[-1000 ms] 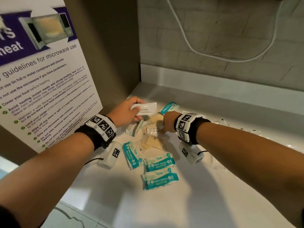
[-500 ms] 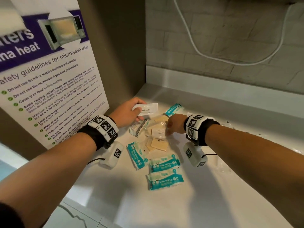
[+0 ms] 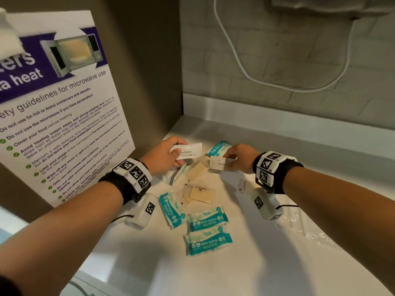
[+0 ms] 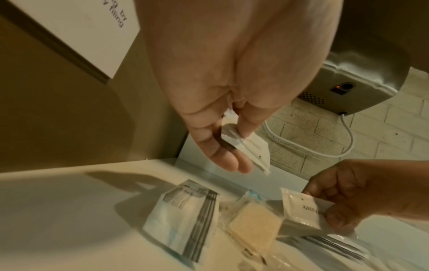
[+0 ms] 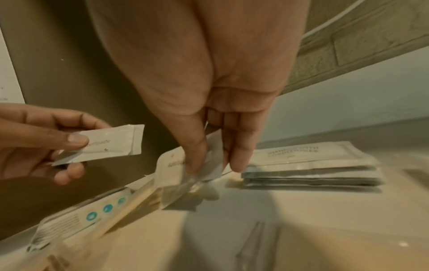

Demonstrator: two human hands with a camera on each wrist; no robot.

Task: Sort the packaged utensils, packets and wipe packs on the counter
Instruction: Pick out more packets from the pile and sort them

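My left hand (image 3: 165, 153) pinches a white toothpaste packet (image 3: 190, 151) above the counter's back left corner; the same packet (image 4: 252, 152) shows between thumb and fingers in the left wrist view. My right hand (image 3: 239, 158) pinches a second white toothpaste packet (image 3: 218, 164) just above the pile, thumb on top (image 5: 176, 161). Under the hands lie clear packs with tan squares (image 3: 199, 194) and a striped white pack (image 3: 174, 175). Three teal mini wipes packs (image 3: 208, 218) lie nearer me, and another teal pack (image 3: 218, 147) sits behind the right hand.
A stack of grey shampoo sachets (image 5: 311, 165) lies right of my right hand. A microwave guidelines poster (image 3: 57, 116) leans on the brown left wall. A white cable (image 3: 277, 86) hangs along the brick back wall. Crumpled clear plastic (image 3: 310, 229) lies on the counter (image 3: 256, 263) at right.
My right hand has lifted a toothpaste packet out of the pile and turned it up. The left hand keeps holding its packet in about the same place.
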